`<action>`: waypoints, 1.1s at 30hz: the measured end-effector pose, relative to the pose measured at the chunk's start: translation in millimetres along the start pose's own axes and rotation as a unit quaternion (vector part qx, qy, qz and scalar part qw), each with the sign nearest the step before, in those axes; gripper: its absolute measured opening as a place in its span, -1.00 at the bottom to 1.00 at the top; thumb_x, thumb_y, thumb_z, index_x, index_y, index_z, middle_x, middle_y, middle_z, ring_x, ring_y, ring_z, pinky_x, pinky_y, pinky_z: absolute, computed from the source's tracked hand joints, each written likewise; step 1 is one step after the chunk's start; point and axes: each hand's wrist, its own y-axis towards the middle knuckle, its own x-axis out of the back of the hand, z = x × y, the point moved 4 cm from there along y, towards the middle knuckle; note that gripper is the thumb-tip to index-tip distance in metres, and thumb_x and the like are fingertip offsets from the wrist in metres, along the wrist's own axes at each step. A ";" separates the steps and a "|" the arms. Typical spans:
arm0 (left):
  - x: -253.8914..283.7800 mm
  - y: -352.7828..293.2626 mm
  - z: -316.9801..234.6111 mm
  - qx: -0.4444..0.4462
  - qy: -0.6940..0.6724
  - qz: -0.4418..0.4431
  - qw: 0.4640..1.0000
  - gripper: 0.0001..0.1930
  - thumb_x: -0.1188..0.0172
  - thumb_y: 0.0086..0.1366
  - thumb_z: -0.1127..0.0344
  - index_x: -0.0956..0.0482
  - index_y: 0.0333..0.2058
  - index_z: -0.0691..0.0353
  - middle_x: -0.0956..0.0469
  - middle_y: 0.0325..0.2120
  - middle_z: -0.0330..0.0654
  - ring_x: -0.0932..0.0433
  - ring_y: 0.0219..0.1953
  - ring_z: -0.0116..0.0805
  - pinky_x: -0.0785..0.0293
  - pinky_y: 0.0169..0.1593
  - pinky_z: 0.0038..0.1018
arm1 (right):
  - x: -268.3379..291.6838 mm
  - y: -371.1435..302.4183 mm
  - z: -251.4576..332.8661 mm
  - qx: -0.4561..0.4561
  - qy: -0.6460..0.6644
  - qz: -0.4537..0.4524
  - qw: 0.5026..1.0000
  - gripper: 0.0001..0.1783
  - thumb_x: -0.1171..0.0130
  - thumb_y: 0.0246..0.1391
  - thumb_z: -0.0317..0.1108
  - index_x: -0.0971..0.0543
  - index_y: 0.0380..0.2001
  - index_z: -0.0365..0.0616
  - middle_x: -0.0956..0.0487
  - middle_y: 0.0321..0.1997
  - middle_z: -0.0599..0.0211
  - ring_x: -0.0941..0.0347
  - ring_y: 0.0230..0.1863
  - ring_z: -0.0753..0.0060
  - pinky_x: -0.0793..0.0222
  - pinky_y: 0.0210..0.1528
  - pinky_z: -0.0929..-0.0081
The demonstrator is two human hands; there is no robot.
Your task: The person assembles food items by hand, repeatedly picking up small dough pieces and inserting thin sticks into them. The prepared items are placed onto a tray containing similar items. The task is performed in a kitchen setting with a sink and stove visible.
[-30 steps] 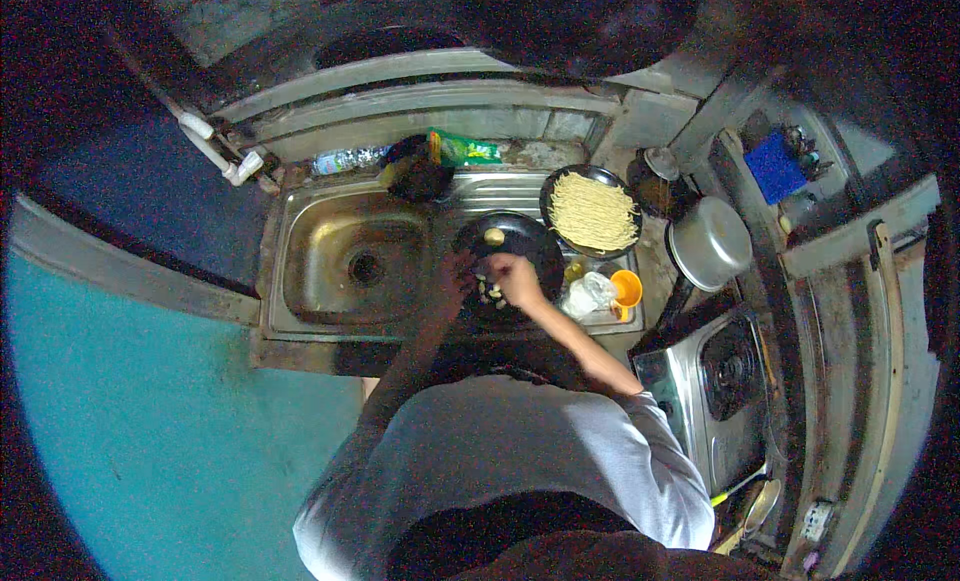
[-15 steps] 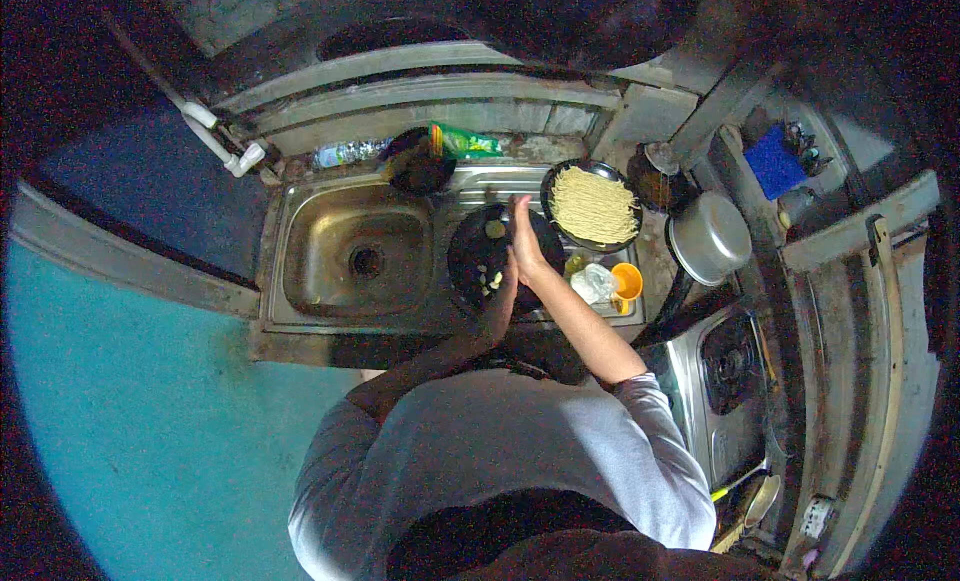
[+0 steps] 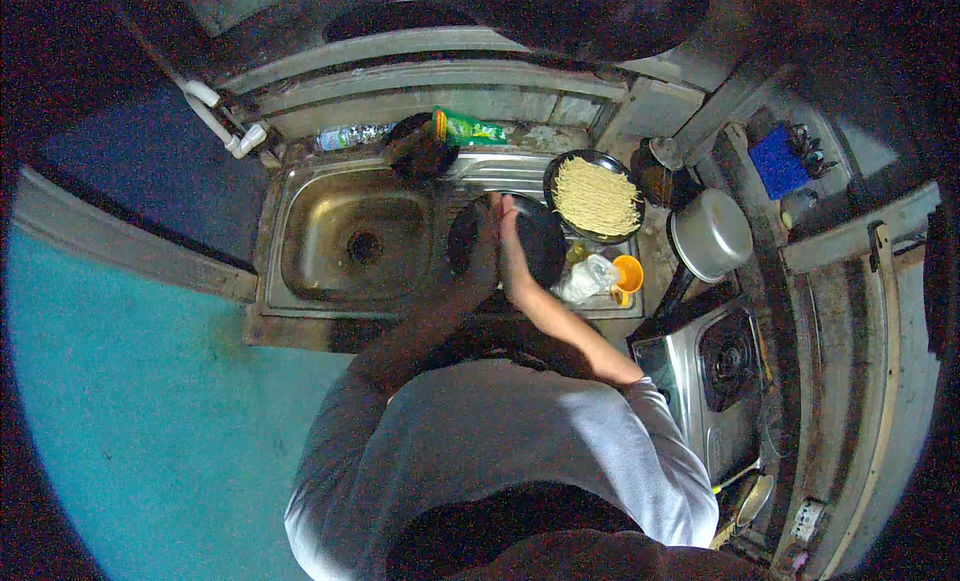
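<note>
Got pale shirt (image 3: pixel 520 421) closest, forearms (image 3: pixel 565 326) stretched forward past the front edge of the worktop (image 3: pixel 300 329), stove (image 3: pixel 735 356) off to the right. Seeing left hand (image 3: pixel 489 226) and right hand (image 3: pixel 511 226) pressed together palm to palm above a dark dish (image 3: pixel 540 236). Reading fingers (image 3: pixel 508 205) as straight and uncurled on both, aimed away from the shirt. Can't tell about anything between the palms: hidden. Also can't make out much detail on the left, in deep shadow. Showing dark dish under the hands, right of the sink basin (image 3: pixel 325 256), on the ribbed steel drainboard (image 3: pixel 500 168); partly covered, contents hidden. Just right of dish: plastic bag (image 3: pixel 588 279) with whitish contents, then orange cup (image 3: pixel 629 273), touching or nearly so, can't say which. Beyond, to the right: black plate (image 3: pixel 552 189) with pale noodle-like strips (image 3: pixel 597 198) heaped flat. Farther right: silver pot (image 3: pixel 712 236), blue box (image 3: pixel 778 161) past it. Along the back, left to right: clear bottle (image 3: pixel 352 137) lying down, dark bundle (image 3: pixel 420 151), green packet (image 3: pixel 475 130). Far left: white pipe (image 3: pixel 246 141).
</note>
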 end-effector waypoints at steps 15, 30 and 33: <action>-9.9 -27.4 -0.2 -0.018 0.165 0.048 0.985 -0.73 -0.14 0.16 0.30 -0.54 -0.23 0.37 -0.59 -0.35 -0.16 -0.54 -0.29 -0.47 -0.40 -0.18 -0.60 | 72.5 30.8 -1.7 -0.067 0.108 -0.177 0.976 -0.29 0.22 0.10 0.27 -0.29 0.06 -0.12 -0.47 -0.22 0.26 -0.37 -0.13 0.39 -0.26 -0.10 0.54; 33.6 -14.2 40.8 0.046 0.200 0.087 0.975 -0.68 -0.17 0.12 0.08 -0.57 -0.28 0.20 -0.57 -0.40 -0.28 -0.51 -0.35 -0.47 -0.38 -0.25 -0.55 | 104.4 -0.9 -18.7 -0.151 -0.062 -0.018 0.986 -0.75 -0.13 0.06 -0.29 -0.54 -0.18 -0.09 -0.57 -0.29 0.49 -0.46 -0.30 0.66 -0.37 -0.25 0.69; 26.0 -26.1 33.3 0.242 0.064 0.000 0.968 -0.61 -0.17 0.10 -0.03 -0.55 -0.23 0.14 -0.55 -0.34 -0.29 -0.47 -0.33 -0.50 -0.34 -0.25 -0.57 | 95.1 -3.7 -17.1 -0.170 0.005 -0.007 0.985 -0.74 -0.13 0.06 -0.27 -0.54 -0.18 -0.11 -0.57 -0.27 0.47 -0.46 -0.26 0.63 -0.37 -0.24 0.66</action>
